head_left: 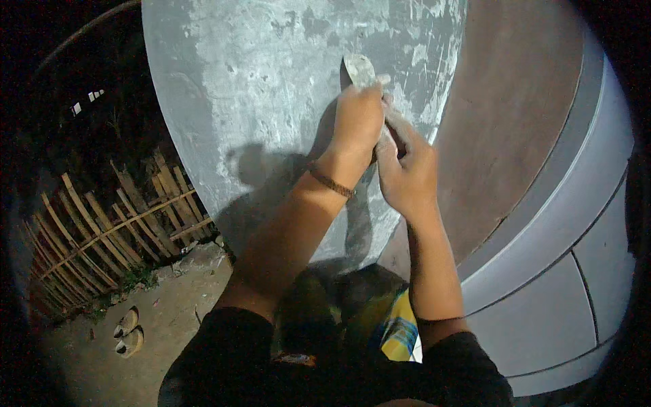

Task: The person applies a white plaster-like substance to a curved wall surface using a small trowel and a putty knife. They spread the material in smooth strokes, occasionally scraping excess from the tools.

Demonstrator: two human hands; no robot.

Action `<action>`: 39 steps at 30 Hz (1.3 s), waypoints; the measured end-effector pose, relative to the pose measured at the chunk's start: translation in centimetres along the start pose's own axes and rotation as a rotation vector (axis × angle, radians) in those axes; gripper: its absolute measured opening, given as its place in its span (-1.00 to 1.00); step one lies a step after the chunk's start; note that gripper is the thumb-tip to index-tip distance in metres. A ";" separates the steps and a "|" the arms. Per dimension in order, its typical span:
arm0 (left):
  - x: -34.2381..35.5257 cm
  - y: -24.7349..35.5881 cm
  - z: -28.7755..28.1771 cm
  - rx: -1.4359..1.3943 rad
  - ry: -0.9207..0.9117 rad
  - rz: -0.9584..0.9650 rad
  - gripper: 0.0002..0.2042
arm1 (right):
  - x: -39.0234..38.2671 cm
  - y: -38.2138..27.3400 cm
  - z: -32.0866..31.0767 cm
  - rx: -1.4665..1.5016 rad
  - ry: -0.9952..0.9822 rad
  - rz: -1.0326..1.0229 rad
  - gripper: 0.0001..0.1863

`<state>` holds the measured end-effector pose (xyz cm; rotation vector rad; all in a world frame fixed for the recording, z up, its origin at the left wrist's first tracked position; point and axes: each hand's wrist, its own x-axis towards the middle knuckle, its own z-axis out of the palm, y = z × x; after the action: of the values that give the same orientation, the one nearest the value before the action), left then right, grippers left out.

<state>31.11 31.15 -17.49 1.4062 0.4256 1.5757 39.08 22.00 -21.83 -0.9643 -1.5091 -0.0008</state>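
Head view: both hands press a putty knife flat against the grey plastered wall. Left hand, with a bracelet on its wrist, is closed round the handle; right hand curls shut around the handle's lower end, just beside it.

Left hand and right hand, both bare and dusted with pale powder. Forearms uncovered; short black sleeves end above the elbows. A thin braided brown wristband encircles the left wrist. No gloves or rings discernible.
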 end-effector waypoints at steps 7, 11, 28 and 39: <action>-1.4 0.1 -0.5 -0.030 0.085 -0.332 -0.71 | -0.3 -1.0 0.0 -0.180 -0.021 0.047 -0.51; 0.3 1.1 0.1 -0.018 0.013 -0.056 -0.72 | 1.1 -0.8 -0.2 -0.107 0.024 -0.055 -0.53; -0.8 -0.3 0.0 -0.126 0.011 -0.082 -0.71 | -1.1 -0.3 -0.3 -0.090 -0.023 0.018 -0.54; 2.5 0.5 0.3 -0.110 -0.050 0.051 -0.70 | 1.7 -0.2 0.3 -0.092 0.061 -0.094 -0.55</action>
<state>31.41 32.85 -15.54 1.3778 0.2712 1.5775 38.92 22.98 -20.44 -0.9568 -1.5076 -0.1672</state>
